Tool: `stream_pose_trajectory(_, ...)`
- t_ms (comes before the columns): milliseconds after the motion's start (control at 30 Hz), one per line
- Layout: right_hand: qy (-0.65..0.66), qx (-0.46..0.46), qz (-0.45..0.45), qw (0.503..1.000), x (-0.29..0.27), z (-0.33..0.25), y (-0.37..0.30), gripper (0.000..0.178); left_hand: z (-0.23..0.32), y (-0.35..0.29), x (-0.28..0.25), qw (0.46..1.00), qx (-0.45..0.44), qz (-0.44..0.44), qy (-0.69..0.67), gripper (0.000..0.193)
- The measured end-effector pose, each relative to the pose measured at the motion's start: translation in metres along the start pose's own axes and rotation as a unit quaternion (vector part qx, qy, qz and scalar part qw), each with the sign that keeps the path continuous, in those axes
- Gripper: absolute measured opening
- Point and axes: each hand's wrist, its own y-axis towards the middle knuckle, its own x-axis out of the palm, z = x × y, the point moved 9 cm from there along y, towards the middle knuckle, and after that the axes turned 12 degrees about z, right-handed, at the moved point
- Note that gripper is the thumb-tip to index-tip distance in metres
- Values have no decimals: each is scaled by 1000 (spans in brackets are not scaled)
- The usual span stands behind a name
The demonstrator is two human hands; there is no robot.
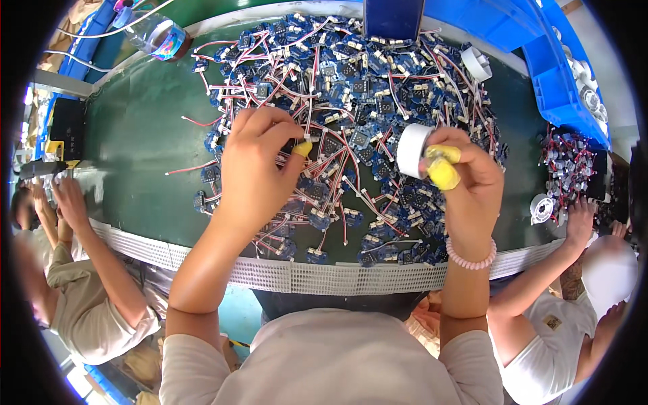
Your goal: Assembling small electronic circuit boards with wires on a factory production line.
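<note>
A big heap of small blue circuit boards with red and white wires covers the dark green belt. My left hand reaches into the heap, its fingers pinched on one small board; a yellow cot covers the thumb tip. My right hand holds a white roll of tape at the heap's right side, with yellow cots on two fingers and a pink bead bracelet on the wrist.
Blue bins stand at the back right, and a plastic bottle at the back left. A white mesh strip edges the belt. One co-worker's hands work at the left, another's hand beside a smaller pile at the right.
</note>
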Motion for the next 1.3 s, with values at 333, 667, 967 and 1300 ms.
stream_pose_trajectory(333,-51,-70,58,995,-15,-10,5,15,31,-36,-28,989,-38,-123,-77,23)
stream_pose_trajectory(667,-93,-92,13,991,8,-13,-3,19,41,-48,2,989,-34,-123,-68,25)
stream_pose_trajectory(967,-190,-144,-94,967,46,-17,-18,15,35,-26,-6,939,-167,2,-301,22)
stream_pose_trajectory(1300,-293,-202,-101,929,60,-19,-25,16,25,-36,19,880,-240,-33,-409,29)
